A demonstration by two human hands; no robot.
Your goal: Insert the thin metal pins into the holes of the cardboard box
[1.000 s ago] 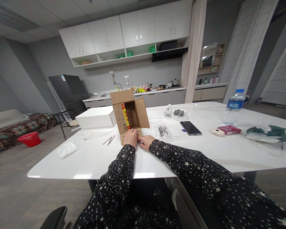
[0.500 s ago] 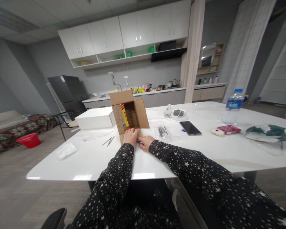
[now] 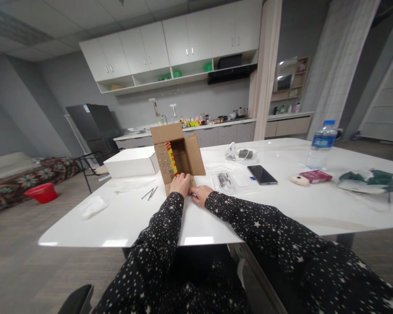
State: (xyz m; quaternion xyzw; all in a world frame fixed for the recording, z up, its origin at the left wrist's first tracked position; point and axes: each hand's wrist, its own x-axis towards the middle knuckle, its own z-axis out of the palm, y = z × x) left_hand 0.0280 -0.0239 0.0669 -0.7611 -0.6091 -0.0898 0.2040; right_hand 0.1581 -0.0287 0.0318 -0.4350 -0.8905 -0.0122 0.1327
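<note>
A brown cardboard box [image 3: 166,162] stands in front of me with its flaps raised and its open side towards me. Yellow and red tape runs along its left flap, which is dotted with small marks. Both my hands meet at the box's near lower edge. My left hand [image 3: 180,185] presses on the cardboard there with its fingers curled over it. Close beside it, my right hand [image 3: 200,195] has its fingers bent against the lower right corner of the box. The fingertips of both are partly hidden.
Left of the box lie a white box [image 3: 131,162], thin metal rods [image 3: 149,192] and a crumpled tissue [image 3: 93,206]. To the right are a clear case of small bits [image 3: 225,182], a phone [image 3: 262,174], a pink pack [image 3: 315,176], a water bottle [image 3: 321,146] and a green-white bundle [image 3: 368,181].
Almost nothing differs. The view has shifted very slightly, and both hands stay at the lower edge of the cardboard box.
</note>
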